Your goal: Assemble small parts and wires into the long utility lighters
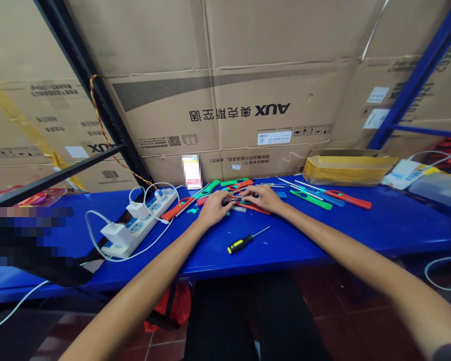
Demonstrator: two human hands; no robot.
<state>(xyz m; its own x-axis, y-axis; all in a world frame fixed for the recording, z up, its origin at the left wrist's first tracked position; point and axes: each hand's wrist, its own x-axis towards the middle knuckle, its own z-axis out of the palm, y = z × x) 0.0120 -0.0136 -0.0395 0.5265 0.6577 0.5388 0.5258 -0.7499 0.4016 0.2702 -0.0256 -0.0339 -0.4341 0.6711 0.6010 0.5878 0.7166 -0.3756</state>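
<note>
Near the middle of the blue table, my left hand [215, 208] and my right hand [265, 198] come close together over a loose pile of red and green lighter-like tools. The fingers of both hands are pinched around small parts too tiny to make out. A red handle [178, 208] with a metal rod lies left of my left hand, beside a green one [211, 187]. Right of my right hand rest a green handle [315, 201] and a red one [351, 200]. A black and yellow screwdriver [241, 243] lies in front of my hands.
A white power strip [145, 224] with plugged-in chargers and looping cables is on the left. Behind stands a cardboard wall [225, 120]. A yellow-taped box [348, 168] sits at the back right. Blue table [304, 245] surface extends along the front edge.
</note>
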